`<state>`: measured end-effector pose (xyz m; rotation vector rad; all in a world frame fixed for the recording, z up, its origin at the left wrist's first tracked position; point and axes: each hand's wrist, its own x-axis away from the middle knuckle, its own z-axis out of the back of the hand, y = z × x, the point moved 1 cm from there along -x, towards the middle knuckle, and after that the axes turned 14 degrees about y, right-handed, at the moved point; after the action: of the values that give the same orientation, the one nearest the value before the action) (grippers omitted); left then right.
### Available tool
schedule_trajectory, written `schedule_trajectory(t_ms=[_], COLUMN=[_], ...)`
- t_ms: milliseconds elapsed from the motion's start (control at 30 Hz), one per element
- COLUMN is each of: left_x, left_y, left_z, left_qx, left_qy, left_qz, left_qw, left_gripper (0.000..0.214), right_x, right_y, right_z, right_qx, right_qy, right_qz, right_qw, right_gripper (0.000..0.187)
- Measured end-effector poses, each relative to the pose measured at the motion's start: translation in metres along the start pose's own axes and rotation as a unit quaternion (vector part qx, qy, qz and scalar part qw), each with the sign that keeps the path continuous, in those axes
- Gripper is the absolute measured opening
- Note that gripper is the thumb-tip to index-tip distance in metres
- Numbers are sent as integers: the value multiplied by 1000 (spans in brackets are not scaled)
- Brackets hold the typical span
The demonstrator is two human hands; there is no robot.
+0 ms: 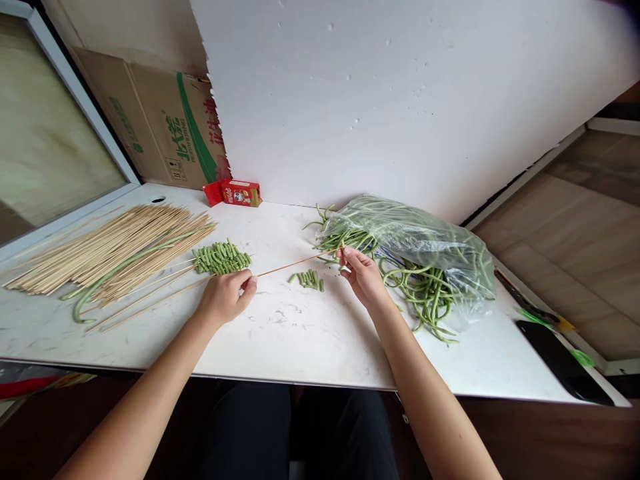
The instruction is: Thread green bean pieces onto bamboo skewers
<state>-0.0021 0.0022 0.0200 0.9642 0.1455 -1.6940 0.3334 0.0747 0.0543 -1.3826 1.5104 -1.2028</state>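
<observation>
A thin wooden skewer (295, 264) stretches bare between my two hands, just above the table. My left hand (229, 293) is closed around its left end. At its right end, my right hand (361, 272) pinches the tip between thumb and fingers. Beside my left hand lie skewers threaded with cut green bean pieces (220, 257), set side by side. A few loose cut bean pieces (309, 279) rest on the table below the skewer. Long green beans (425, 293) spill from a clear plastic bag (415, 227) right of my right hand.
A big pile of bare skewers (115, 247) covers the table's left, with long beans (120, 267) across it. A small red box (241, 193) stands at the back, before a cardboard carton (150, 127). A black phone (560, 360) lies at the right edge.
</observation>
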Motion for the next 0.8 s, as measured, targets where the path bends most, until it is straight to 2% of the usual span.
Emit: schedule_trajectory(t_ms=[400,633,800], left_x=[0,1,1], left_y=[1,-1,0], left_z=[2,2,2], left_qx=[4,4,5], left_qy=[-6,1,-2], left_qz=[-11,-11,-8], left_qw=[1000,1000,1000], left_gripper=[40,39,38], right_x=[-5,-4,-3], right_y=[3,6,6], right_z=[3,1,0], right_qx=[-14,-21,-11], right_qy=[26,23,31], right_qz=[-18,-35,-24], right_qw=[999,999,999], right_gripper=[38,33,31])
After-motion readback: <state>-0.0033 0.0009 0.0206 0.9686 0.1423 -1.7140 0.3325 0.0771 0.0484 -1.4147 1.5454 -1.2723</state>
